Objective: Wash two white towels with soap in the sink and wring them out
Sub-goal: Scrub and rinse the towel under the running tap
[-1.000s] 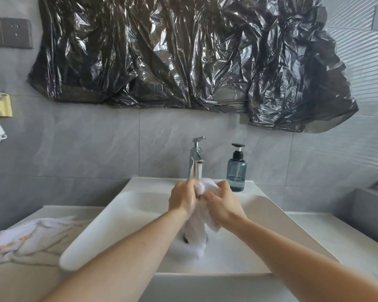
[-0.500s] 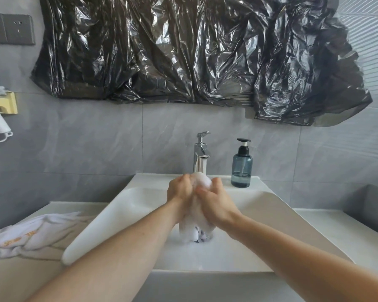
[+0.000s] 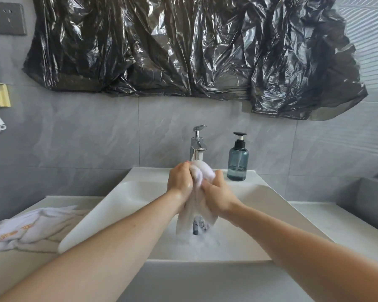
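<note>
Both the left hand (image 3: pixel 180 182) and right hand (image 3: pixel 218 196) have bunched the towel (image 3: pixel 200 173) tighter and higher over the sink (image 3: pixel 92 221) than a second ago, gripping it (second towel (image 3: pixel 28 231) waits), so scrubbing continues.

Both forearms extended forward, left hand (image 3: pixel 180 182) and right hand (image 3: pixel 218 196) close together, fingers seemingly curled tight

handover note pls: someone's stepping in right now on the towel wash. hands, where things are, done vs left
Left hand and right hand: both grip the same wet towel above the sink, bunched between them, its tail hanging toward the sudsy water.
Second towel: lies crumpled on the counter left of the sink, untouched; wet or dry, cannot tell.
Soap bottle: stands on the sink's back ledge, right of the faucet.
Done: first towel is soaped, suds in the sink.
Left: finish and wring this towel; probably wash and wring the second too.
</note>
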The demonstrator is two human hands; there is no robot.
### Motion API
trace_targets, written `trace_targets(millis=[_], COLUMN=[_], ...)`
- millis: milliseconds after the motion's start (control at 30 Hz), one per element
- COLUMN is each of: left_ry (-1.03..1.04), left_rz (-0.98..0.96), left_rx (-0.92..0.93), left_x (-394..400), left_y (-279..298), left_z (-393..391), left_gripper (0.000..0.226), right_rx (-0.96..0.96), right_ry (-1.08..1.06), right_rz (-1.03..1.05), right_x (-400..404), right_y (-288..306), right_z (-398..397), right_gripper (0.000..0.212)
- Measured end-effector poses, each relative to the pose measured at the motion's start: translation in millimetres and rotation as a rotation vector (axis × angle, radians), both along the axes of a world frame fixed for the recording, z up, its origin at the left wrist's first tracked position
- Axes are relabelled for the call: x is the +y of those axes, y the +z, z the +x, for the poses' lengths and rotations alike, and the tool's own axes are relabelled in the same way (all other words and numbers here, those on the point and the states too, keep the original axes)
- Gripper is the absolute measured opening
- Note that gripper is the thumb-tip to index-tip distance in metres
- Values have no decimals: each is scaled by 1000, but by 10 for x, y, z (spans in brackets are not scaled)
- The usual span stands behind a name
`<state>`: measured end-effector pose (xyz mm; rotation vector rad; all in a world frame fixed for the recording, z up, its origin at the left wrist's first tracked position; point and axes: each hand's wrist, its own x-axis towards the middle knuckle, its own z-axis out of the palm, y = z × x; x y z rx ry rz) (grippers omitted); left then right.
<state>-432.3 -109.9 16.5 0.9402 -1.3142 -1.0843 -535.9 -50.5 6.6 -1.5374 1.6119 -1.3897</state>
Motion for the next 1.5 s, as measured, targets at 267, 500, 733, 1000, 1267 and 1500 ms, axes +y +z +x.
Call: trace_targets(millis=[267, 500, 733, 1000, 1267, 1500], left_ry=[-74, -206, -263, -159, 55, 5], left_rz=[-126, 34, 30, -483, -625, -639], left_rx=[-60, -117, -168, -1029, -1273, -1060], left_x=[-29, -41, -83, 141, 63, -61], left_y=[-83, -183, -259, -342, -277, -320], left_z=[30, 44, 149, 331, 458, 443], left_gripper=[65, 34, 82, 98, 73, 50], right_rx=[-58, 131, 329, 388, 517, 531], right_ry=[-42, 75, -106, -99, 22, 19], right_rz=[81, 179, 205, 17, -55, 88], right_x=[48, 159, 76, 171, 148, 131], right_y=[-17, -68, -85, -59, -119, -157], right_z=[-74, -165, -182, -233, -168, -124], right_gripper=[34, 74, 48, 18, 59, 70])
